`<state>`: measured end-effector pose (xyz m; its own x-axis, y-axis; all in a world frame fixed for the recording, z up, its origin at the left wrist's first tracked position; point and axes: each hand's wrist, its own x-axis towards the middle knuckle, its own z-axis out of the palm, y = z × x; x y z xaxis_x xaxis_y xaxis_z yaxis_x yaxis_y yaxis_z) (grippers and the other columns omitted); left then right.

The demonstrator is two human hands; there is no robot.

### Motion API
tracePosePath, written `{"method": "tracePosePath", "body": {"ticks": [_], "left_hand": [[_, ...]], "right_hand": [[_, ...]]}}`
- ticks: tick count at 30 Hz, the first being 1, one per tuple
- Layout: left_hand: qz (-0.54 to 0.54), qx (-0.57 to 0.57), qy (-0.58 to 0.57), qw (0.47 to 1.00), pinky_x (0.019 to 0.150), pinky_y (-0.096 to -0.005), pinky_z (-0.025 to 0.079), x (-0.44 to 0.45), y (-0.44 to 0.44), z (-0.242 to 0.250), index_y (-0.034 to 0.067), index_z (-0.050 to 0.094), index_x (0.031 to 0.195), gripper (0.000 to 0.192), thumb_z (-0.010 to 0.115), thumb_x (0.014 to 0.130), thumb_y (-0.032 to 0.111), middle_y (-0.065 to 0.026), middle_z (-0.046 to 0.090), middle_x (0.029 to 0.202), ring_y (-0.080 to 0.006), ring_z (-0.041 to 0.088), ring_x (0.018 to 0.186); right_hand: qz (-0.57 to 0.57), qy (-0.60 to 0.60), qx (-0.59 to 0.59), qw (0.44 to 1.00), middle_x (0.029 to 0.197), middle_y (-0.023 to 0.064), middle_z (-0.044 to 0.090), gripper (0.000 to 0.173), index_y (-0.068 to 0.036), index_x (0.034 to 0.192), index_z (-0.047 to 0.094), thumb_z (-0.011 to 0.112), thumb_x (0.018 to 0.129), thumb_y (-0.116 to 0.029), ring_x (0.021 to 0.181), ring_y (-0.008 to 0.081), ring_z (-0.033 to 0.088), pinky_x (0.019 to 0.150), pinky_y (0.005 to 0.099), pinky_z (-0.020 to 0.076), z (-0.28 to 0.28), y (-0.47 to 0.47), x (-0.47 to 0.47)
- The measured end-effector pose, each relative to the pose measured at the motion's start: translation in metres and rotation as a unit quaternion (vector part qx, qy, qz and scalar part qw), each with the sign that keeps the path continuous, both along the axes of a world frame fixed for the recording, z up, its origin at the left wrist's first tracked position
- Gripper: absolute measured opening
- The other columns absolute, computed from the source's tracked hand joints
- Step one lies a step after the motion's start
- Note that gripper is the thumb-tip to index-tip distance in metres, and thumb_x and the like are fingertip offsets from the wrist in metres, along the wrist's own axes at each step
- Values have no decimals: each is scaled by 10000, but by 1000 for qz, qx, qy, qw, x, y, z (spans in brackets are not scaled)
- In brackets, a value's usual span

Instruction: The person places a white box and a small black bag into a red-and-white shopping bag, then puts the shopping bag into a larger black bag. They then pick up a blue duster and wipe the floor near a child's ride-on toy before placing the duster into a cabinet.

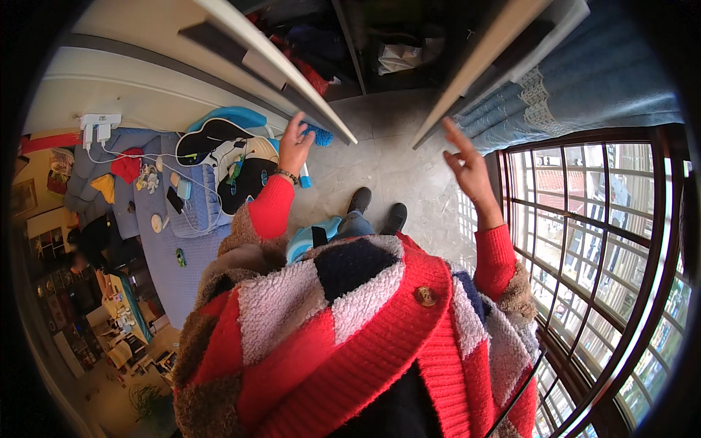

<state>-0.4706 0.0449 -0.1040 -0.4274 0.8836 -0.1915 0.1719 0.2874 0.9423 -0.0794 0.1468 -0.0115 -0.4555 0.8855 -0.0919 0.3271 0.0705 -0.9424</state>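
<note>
Two cabinet doors stand open in front of me, the left door (306, 82) and the right door (482, 65). Between them the dark cabinet interior shows a white bag (400, 58) and a heap of dark and red cloth (315, 60). My left hand (296, 145), a beaded bracelet on its wrist, is raised beside the left door's outer side with fingers apart. Close to the lower end of the right door, my right hand (464, 160) holds nothing and has its fingers spread. Whether either hand touches a door cannot be made out.
A blue sofa (164, 257) at left carries charging cables, toys and cloths. A blue fuzzy duster head (323, 137) lies near my left hand. A blue plastic stool (306, 241) stands by my feet. Blue curtains (591, 98) and a barred window (580, 213) line the right. Another person (98, 241) is far left.
</note>
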Motion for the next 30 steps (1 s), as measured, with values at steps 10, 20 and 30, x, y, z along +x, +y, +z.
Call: {"method": "tracePosePath", "body": {"ticks": [10, 20, 30], "left_hand": [[-273, -284, 192, 899, 828, -337, 497, -33, -136, -86, 46, 659, 1084, 314, 580, 915, 299, -118, 695, 990, -240, 657, 906], [-358, -336, 176, 853, 732, -407, 474, -41, -273, -104, 47, 644, 907, 307, 517, 873, 324, -144, 664, 865, -313, 621, 805], [-236, -444, 111, 857, 718, -344, 513, -45, -344, -105, 23, 668, 1074, 338, 513, 916, 278, -99, 703, 913, -196, 649, 766]], "right_hand": [[101, -248, -136, 954, 1053, 145, 691, 412, -73, 1240, 587, 567, 845, -186, 941, 336, 661, 842, 401, 520, -108, -125, 60], [101, -265, -186, 941, 1020, 161, 687, 330, -83, 1152, 646, 571, 853, -201, 931, 352, 657, 833, 425, 520, -147, -183, 90], [164, -332, -145, 918, 1025, 110, 707, 342, -75, 1202, 618, 565, 881, -180, 900, 285, 692, 812, 380, 534, -152, -177, 97]]}}
